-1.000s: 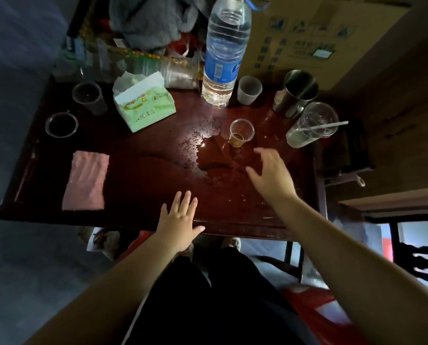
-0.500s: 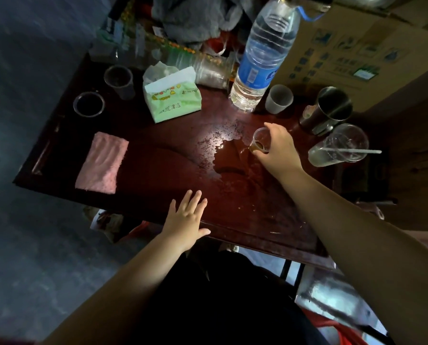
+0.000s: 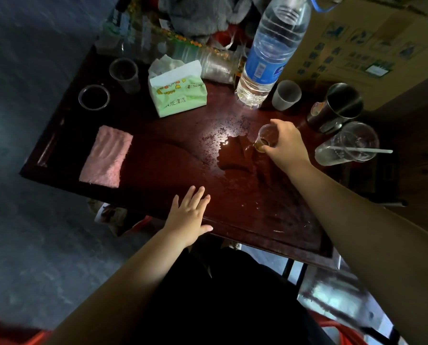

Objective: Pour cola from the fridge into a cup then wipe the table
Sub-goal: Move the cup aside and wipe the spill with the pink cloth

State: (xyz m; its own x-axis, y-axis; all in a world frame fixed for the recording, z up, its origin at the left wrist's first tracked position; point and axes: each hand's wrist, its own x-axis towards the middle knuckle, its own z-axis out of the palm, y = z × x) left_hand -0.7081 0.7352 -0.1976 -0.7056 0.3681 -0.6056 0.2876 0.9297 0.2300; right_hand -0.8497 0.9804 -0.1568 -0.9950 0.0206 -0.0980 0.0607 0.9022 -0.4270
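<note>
A small clear cup (image 3: 264, 138) with a little brown liquid in its bottom stands on the dark red table (image 3: 270, 210). My right hand (image 3: 286, 143) is closed around the cup from the right. A puddle of spilled liquid (image 3: 233, 155) spreads on the tabletop just left of the cup. A pink cloth (image 3: 106, 156) lies flat near the table's left end. My left hand (image 3: 189, 217) rests flat with its fingers spread at the near table edge, holding nothing.
A large water bottle (image 3: 270, 53), a green tissue pack (image 3: 178, 92), a white paper cup (image 3: 285, 94), a steel mug (image 3: 337, 105), a clear cup with a straw (image 3: 347, 145) and two dark cups (image 3: 93, 97) ring the table. A cardboard box (image 3: 372, 41) stands behind.
My right hand has reached forward from the middle of the table and closed on the small cup. The left hand has stayed at the near edge.
</note>
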